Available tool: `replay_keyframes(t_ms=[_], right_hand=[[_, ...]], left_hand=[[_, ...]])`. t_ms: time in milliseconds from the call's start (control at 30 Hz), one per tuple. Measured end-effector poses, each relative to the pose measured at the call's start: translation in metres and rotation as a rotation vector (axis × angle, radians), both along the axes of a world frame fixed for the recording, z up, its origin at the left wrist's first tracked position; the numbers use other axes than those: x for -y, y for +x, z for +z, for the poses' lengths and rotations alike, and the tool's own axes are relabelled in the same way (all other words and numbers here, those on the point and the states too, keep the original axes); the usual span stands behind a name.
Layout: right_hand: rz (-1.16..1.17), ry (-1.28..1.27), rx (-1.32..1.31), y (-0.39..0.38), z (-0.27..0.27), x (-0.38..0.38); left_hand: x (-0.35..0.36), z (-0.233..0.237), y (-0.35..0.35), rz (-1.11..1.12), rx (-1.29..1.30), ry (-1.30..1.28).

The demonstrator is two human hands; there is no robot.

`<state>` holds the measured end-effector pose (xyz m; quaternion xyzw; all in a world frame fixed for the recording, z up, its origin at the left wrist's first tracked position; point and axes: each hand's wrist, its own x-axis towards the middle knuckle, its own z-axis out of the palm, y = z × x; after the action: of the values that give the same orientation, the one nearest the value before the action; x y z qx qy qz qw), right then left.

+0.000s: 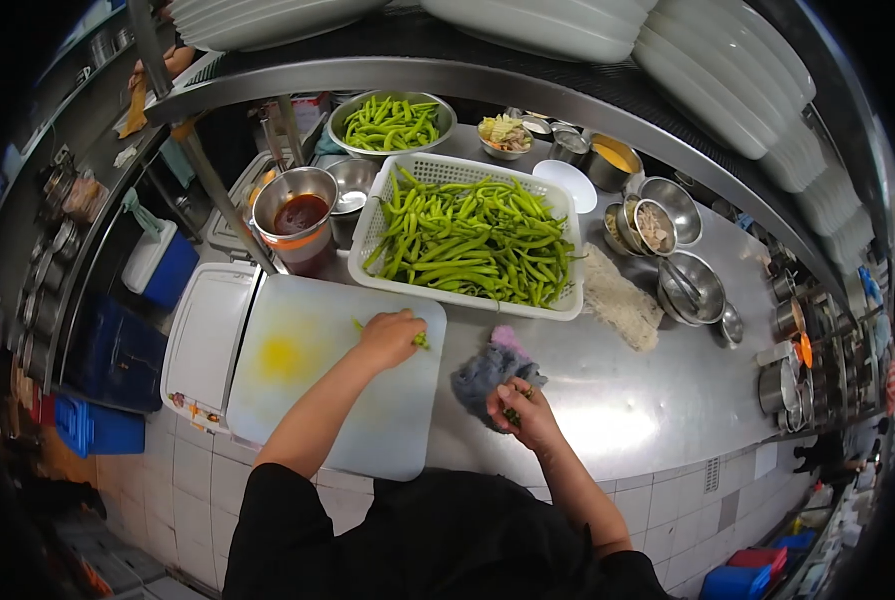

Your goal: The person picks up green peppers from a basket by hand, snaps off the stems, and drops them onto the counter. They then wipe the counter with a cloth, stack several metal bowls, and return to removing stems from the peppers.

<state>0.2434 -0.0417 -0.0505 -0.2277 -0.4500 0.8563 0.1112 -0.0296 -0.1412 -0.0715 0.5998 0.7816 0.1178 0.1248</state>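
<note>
My left hand (390, 340) is closed around green chili peppers (422, 340), their ends poking out past the fingers. It is over the upper right part of a white cutting board (388, 420), which has a yellow stain. To the right, my right hand (530, 412) is curled with small dark green bits, perhaps stems, in its fingers. A crumpled grey cloth (483, 380) lies just beyond it on the steel counter. Beyond both hands stands a white plastic basket (468, 297) heaped with long green chili peppers (468, 240).
A steel bowl of green peppers (393, 122) stands behind the basket. Left of it is a pot of red-brown sauce (301, 213). A beige cloth (620, 300) and several steel bowls (693, 288) sit at right. Overhead runs a shelf edge (468, 80) with stacked white plates.
</note>
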Motion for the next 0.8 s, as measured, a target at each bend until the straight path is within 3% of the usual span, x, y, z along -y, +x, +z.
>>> replay_keyframes(t_ms=[133, 200, 300, 333, 400, 633, 700, 733, 800], right_hand=[[-0.105, 0.051, 0.102, 0.004, -0.005, -0.004], [-0.133, 0.133, 0.168, 0.002, -0.001, -0.005], [-0.121, 0.304, 0.133, -0.017, 0.008, 0.0], [-0.122, 0.301, 0.136, -0.026, 0.008, 0.003], [-0.215, 0.553, 0.088, -0.044, 0.009, 0.009], [-0.145, 0.619, 0.126, -0.045, 0.016, 0.01], [-0.078, 0.056, -0.079, -0.04, 0.021, 0.01], [-0.079, 0.054, -0.077, -0.039, 0.022, 0.011], [-0.067, -0.304, -0.158, -0.036, 0.023, 0.012]], left_hand=[[0.007, 0.011, 0.006, -0.024, 0.055, 0.037], [0.014, 0.019, 0.022, 0.013, 0.353, 0.221], [0.021, 0.039, 0.046, -0.006, 0.554, 0.266], [0.022, 0.045, 0.053, -0.006, 0.557, 0.263], [0.023, 0.053, 0.064, -0.04, 0.604, 0.287], [0.032, 0.045, 0.074, -0.126, 0.562, 0.392], [0.032, 0.04, 0.078, -0.209, 0.511, 0.519], [0.031, 0.038, 0.079, -0.21, 0.513, 0.518], [0.029, 0.038, 0.083, -0.276, 0.506, 0.651]])
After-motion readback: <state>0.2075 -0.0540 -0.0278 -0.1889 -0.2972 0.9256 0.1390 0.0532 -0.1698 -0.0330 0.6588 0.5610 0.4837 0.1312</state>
